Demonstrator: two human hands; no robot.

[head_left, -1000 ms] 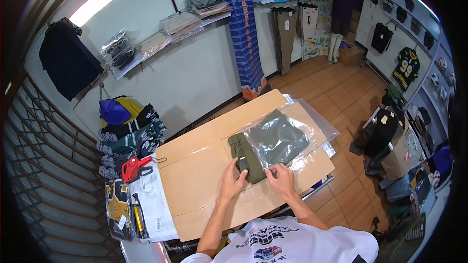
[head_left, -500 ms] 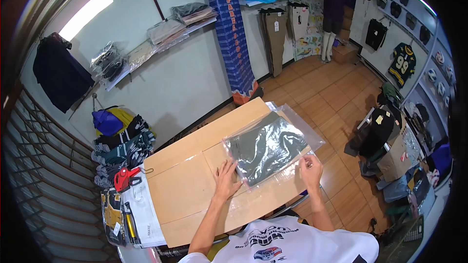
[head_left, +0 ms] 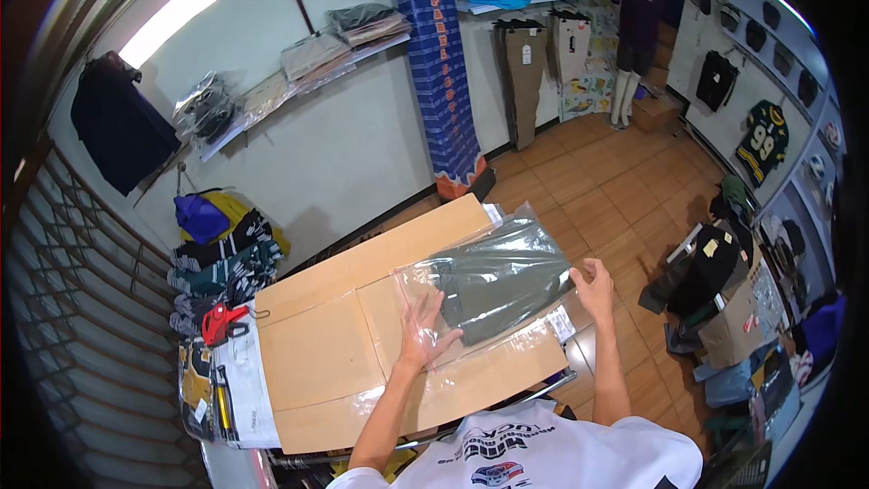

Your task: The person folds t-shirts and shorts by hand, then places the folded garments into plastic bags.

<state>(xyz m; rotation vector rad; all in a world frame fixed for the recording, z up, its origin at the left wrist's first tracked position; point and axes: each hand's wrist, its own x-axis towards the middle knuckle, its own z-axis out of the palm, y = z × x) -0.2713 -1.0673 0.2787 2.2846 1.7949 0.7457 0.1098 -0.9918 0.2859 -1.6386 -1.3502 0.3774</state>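
A folded dark green garment [head_left: 507, 281] lies in a clear plastic bag [head_left: 415, 282] on the brown cardboard sheet [head_left: 317, 344]. The bag reaches past the garment on the left. My left hand [head_left: 423, 330] is at that left end, fingers spread, touching the plastic beside the garment. My right hand [head_left: 592, 288] is at the garment's right edge, thumb and fingers apart in a loose curve, with the thumb against the bag. A white label [head_left: 561, 324] shows near the bag's lower right corner.
Left of the cardboard are a red tool [head_left: 217, 324], a yellow-and-black tool [head_left: 223, 403] and stacked clothes [head_left: 226, 258]. A patterned column [head_left: 439, 81] stands behind. Boxes and caps [head_left: 711, 263] are at the right, beyond the tiled floor [head_left: 625, 208].
The bagged garment has shifted and turned slightly, and more empty plastic shows at its left. My right hand has moved up and right, its fingers opening. The white label has come into view.
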